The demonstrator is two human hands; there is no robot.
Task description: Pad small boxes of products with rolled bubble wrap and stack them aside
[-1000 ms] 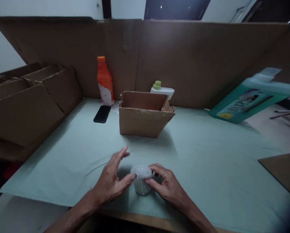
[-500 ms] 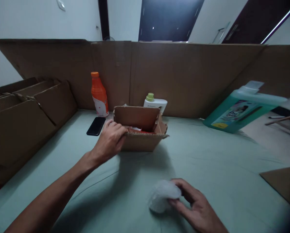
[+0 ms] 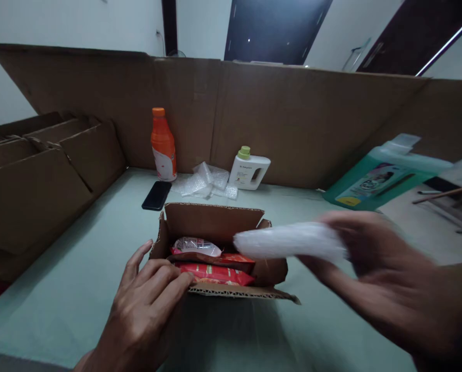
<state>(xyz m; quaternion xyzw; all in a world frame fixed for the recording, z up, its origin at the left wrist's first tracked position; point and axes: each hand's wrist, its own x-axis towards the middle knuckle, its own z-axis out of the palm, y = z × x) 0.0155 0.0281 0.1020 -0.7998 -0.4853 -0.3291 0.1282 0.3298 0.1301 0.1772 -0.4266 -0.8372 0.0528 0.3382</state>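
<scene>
A small open cardboard box (image 3: 215, 222) stands in front of me on the pale green cloth. Inside lie red packets (image 3: 215, 274) and a clear-and-white packet (image 3: 196, 246), parted by a brown cardboard strip. My left hand (image 3: 145, 302) grips the box's near left edge, fingers curled over the rim. Above the box's right side, my right hand (image 3: 370, 268) pinches a folded wad of whitish bubble wrap (image 3: 285, 241), blurred by motion. More bubble wrap (image 3: 203, 182) lies loose behind the box.
At the back stand an orange bottle (image 3: 163, 147) and a white bottle with a green cap (image 3: 248, 172). A black phone (image 3: 156, 196) lies back left. A large green liquid jug (image 3: 381, 178) leans at right. Cardboard boxes (image 3: 33, 206) sit left, and a cardboard wall (image 3: 292, 119) runs behind.
The box has come nearer with my left hand on it, uncovering the loose bubble wrap behind. My right hand has lifted its bubble wrap from low over the cloth to above the box.
</scene>
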